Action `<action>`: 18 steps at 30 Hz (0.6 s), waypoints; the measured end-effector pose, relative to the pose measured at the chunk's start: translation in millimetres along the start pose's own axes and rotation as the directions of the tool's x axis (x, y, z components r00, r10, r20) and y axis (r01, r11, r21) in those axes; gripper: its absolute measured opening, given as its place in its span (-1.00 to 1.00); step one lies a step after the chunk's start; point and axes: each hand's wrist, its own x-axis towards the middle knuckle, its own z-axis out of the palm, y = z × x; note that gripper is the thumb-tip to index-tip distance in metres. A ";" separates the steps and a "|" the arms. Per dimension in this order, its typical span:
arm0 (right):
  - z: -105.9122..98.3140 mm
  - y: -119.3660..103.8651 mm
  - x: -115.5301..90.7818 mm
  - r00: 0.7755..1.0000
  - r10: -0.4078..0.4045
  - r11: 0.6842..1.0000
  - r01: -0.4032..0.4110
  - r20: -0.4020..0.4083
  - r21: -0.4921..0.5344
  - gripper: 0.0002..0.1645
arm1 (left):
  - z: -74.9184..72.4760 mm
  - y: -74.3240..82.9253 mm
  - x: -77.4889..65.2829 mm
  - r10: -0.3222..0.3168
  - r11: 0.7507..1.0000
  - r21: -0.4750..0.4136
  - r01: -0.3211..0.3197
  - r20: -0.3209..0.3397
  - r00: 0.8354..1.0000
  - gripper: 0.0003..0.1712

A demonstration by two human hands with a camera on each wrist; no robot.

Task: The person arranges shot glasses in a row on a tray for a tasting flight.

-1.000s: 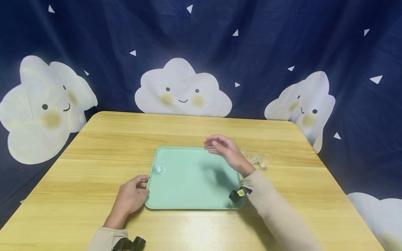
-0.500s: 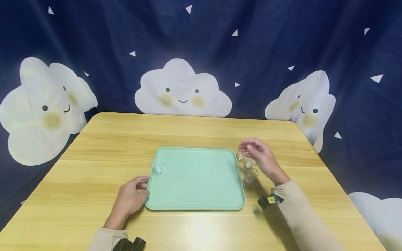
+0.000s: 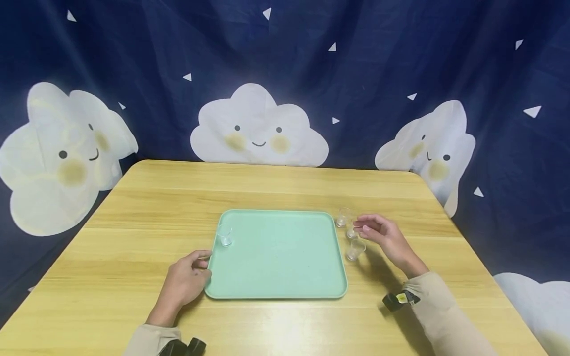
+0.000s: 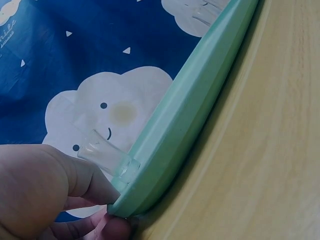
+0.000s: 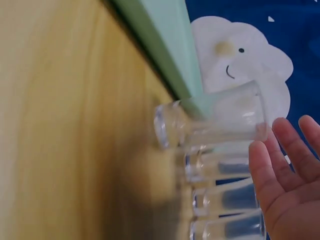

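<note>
Two bare hands are out over a wooden desk (image 3: 276,326), with a pale green tray (image 3: 276,257) lying flat between them. Left hand (image 3: 187,279) is at the tray's left side, and its wrist camera shows it pinching the rim, thumb on top and the other fingers tucked underneath. One small clear glass (image 3: 225,236) stands on the tray near that same left edge, toward the far corner.

Right hand (image 3: 385,240) is past the tray's other side, fingers loose and fairly straight, not wrapped round anything. Its fingertips are right by the rim of the nearest glass (image 3: 355,250) over there; can't tell if they're actually touching. That one stands on the desk just beside the tray's right edge, and the right wrist camera shows four clear glasses there in all, bunched close together. From the head view the hand covers part of the bunch.

Both arms have beige sleeves (image 3: 450,316) and a black gadget (image 3: 393,301) at the wrist. Behind it all hangs a dark blue curtain (image 3: 383,29) with smiley white clouds (image 3: 260,118) and little white triangles.
</note>
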 end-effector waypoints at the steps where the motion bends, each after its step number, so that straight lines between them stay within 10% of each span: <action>1: -0.7 1.8 -1.6 1.000 0.003 1.000 -0.002 0.012 -0.031 -0.61 | 0.0 0.3 -0.1 0.001 1.000 -0.002 -0.001 0.000 1.000 -0.49; 18: -10.3 32.8 -11.2 0.963 0.174 0.981 -0.153 0.206 -0.117 -0.33 | 1.7 -0.1 -0.6 -0.006 1.000 -0.016 0.006 0.000 1.000 -0.49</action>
